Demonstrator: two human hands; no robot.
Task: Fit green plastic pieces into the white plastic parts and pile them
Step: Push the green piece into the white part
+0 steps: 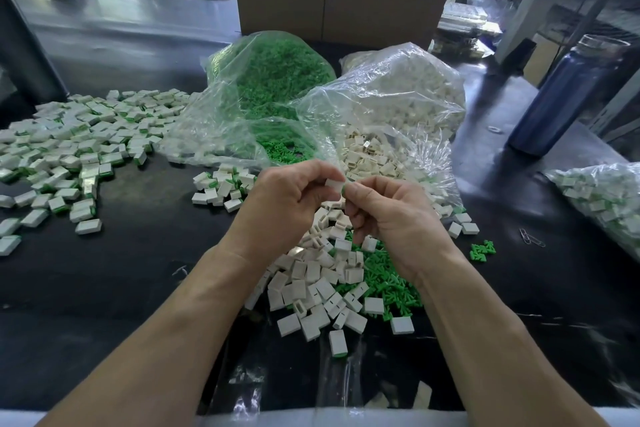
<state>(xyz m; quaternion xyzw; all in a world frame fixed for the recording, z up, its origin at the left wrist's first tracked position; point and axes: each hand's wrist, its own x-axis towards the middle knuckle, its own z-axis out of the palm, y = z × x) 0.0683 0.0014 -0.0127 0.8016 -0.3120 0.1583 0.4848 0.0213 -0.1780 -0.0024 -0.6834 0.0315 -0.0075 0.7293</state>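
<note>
We're seating a green piece [344, 188] into a white part [334, 184]!

Left hand [287, 198] fingers are pinching the white part above the counter [138, 270]; right hand [391, 208] fingers are pinching the green piece. Both look light, stiff and small, so we're judging an edge hold best.

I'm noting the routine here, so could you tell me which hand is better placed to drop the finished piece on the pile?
Probably the left hand: it holds the white part, and the finished pile lies on its side.
</note>
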